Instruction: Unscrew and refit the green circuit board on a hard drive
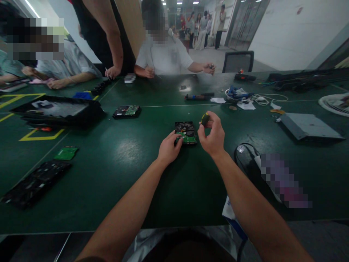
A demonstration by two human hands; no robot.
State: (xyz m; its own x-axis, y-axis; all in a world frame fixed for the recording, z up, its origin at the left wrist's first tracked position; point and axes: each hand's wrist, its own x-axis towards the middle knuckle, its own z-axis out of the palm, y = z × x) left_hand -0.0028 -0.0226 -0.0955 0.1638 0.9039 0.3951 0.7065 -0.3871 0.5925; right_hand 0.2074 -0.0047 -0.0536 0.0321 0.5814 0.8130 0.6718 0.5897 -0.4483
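A hard drive [184, 127] with a green circuit board lies on the table in front of me. My left hand [169, 148] grips its left side, the fingers resting over the near edge and the board. Just to the right, my right hand [212, 134] is raised and pinches a screwdriver [205, 119] by its dark handle with yellow stripes. The screwdriver's shaft cannot be made out. Another hard drive [127, 111] with a board showing sits farther off to the left, apart from both hands.
Black trays [62, 111] are stacked at the left, with a loose green board [66, 153] and dark drive parts [36, 182] nearer me. A grey metal box [311, 125] and a cabled mouse [241, 148] lie at the right. Across the green table [131, 189] sit co-workers.
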